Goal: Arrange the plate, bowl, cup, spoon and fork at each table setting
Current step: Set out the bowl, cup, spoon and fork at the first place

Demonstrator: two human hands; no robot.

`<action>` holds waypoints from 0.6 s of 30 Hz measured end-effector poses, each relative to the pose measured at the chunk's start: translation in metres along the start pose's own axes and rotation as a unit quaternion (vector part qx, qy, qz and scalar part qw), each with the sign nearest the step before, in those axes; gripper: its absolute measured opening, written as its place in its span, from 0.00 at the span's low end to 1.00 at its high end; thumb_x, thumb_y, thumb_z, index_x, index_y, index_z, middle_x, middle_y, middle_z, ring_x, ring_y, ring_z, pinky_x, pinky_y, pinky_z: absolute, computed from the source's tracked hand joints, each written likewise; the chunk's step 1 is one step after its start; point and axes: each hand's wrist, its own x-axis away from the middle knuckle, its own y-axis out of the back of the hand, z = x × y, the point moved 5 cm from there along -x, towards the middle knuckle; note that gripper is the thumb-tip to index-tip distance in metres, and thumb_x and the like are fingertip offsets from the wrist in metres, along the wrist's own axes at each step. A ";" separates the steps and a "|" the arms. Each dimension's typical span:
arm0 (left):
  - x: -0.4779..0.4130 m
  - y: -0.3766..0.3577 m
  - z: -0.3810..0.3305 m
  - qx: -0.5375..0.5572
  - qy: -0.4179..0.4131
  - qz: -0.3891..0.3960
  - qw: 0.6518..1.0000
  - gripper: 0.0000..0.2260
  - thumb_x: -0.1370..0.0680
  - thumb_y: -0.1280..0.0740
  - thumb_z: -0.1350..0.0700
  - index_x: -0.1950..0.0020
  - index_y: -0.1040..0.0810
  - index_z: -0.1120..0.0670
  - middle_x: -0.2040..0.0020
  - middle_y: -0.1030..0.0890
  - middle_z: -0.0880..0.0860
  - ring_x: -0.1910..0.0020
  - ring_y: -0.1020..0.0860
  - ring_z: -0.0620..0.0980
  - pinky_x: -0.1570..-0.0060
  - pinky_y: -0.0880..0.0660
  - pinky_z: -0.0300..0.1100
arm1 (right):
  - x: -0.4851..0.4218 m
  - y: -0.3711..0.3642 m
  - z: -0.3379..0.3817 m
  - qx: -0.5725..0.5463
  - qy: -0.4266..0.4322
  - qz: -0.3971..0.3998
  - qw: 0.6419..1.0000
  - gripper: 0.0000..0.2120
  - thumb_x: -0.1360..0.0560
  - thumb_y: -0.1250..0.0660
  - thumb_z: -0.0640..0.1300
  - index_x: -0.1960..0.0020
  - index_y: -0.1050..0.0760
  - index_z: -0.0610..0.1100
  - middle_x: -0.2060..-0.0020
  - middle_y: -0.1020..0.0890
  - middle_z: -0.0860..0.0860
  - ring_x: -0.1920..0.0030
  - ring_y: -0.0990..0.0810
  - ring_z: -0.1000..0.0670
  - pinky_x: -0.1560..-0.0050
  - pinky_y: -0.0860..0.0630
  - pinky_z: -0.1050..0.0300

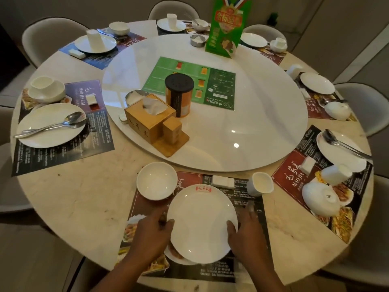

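Both hands are on the white plate [202, 222] at the near edge of the surface [84, 197]. The left grip [154, 232] is clamped on its left rim and the right grip [245, 232] on its right rim, each with a thumb lying over the lip. The plate sits over the middle of the near placemat [189, 178]; I cannot tell whether it is resting or just lifted.

The bowl [156, 181] stands upright at the placemat's far left corner. The cup [260, 184] stands at its far right corner, with a white napkin packet [223, 181] between them. This place's cutlery I cannot make out for certain.

This place looks close to finished, pending the plate's seating and the cutlery. The rest seem largely untouched:
- At the left edge, a spoon [71, 118] and fork [31, 131] lie across the left plate [50, 140], and a cup sits nested in the left bowl [46, 93].
- At the right edge, an upturned bowl [321, 199] sits on the placemat just beside a cup.
- At the far edge, an upturned cup [94, 41] sits on its plate.
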 end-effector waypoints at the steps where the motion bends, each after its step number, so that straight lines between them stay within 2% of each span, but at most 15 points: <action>1: 0.002 -0.002 -0.003 -0.010 -0.011 -0.001 1.000 0.14 0.24 0.30 0.57 0.45 0.27 0.39 0.59 0.23 0.33 0.59 0.21 0.36 0.64 0.28 0.28 | 0.003 -0.003 -0.003 -0.013 0.001 0.007 1.000 0.23 0.23 0.31 0.47 0.29 0.31 0.51 0.27 0.30 0.48 0.33 0.26 0.46 0.36 0.25 0.48; 3: 0.005 -0.004 -0.003 -0.023 -0.018 -0.009 1.000 0.16 0.24 0.30 0.59 0.45 0.26 0.39 0.59 0.24 0.32 0.60 0.21 0.35 0.64 0.28 0.28 | 0.007 -0.008 -0.008 -0.032 0.000 0.013 0.999 0.27 0.24 0.30 0.44 0.27 0.32 0.50 0.32 0.26 0.49 0.35 0.26 0.47 0.36 0.24 0.48; 5: 0.008 -0.005 -0.001 -0.037 -0.012 -0.020 0.999 0.14 0.24 0.30 0.59 0.43 0.23 0.43 0.59 0.24 0.32 0.61 0.22 0.36 0.64 0.28 0.27 | 0.010 -0.008 -0.011 -0.052 -0.007 0.014 0.999 0.28 0.24 0.30 0.41 0.26 0.33 0.49 0.32 0.26 0.50 0.33 0.27 0.46 0.34 0.27 0.48; 8: 0.015 -0.008 0.003 -0.052 -0.001 -0.038 0.998 0.16 0.23 0.31 0.60 0.37 0.23 0.47 0.56 0.21 0.38 0.60 0.23 0.38 0.60 0.29 0.27 | 0.016 -0.006 -0.017 -0.062 -0.002 0.024 0.998 0.28 0.23 0.30 0.40 0.26 0.33 0.49 0.31 0.27 0.50 0.32 0.28 0.47 0.33 0.29 0.50; 11: 0.027 -0.014 0.007 -0.052 0.005 -0.036 0.998 0.19 0.23 0.31 0.60 0.34 0.24 0.48 0.56 0.23 0.39 0.58 0.23 0.39 0.62 0.29 0.28 | 0.025 -0.003 -0.024 -0.074 0.000 0.035 0.997 0.27 0.23 0.31 0.40 0.26 0.33 0.50 0.32 0.27 0.50 0.32 0.28 0.48 0.33 0.29 0.51; 14: 0.035 -0.020 0.013 -0.046 0.020 -0.031 0.998 0.20 0.23 0.31 0.59 0.32 0.26 0.46 0.51 0.21 0.42 0.56 0.21 0.43 0.66 0.25 0.31 | 0.031 0.002 -0.029 -0.081 0.013 0.036 0.996 0.27 0.23 0.30 0.40 0.26 0.32 0.51 0.33 0.26 0.52 0.33 0.27 0.49 0.34 0.28 0.52; 16: 0.039 -0.022 0.014 -0.038 0.027 -0.034 0.998 0.20 0.22 0.32 0.58 0.32 0.27 0.46 0.53 0.22 0.41 0.57 0.21 0.42 0.70 0.25 0.32 | 0.032 0.005 -0.030 -0.088 0.021 0.037 0.995 0.26 0.23 0.30 0.40 0.27 0.31 0.51 0.33 0.25 0.52 0.34 0.26 0.50 0.34 0.27 0.52; 18: 0.041 -0.025 0.014 -0.032 0.025 -0.044 0.998 0.19 0.23 0.32 0.58 0.32 0.26 0.46 0.55 0.23 0.38 0.57 0.21 0.41 0.66 0.25 0.32 | 0.031 0.008 -0.030 -0.093 0.024 0.041 0.995 0.26 0.23 0.30 0.40 0.27 0.31 0.51 0.33 0.24 0.52 0.35 0.25 0.50 0.35 0.27 0.52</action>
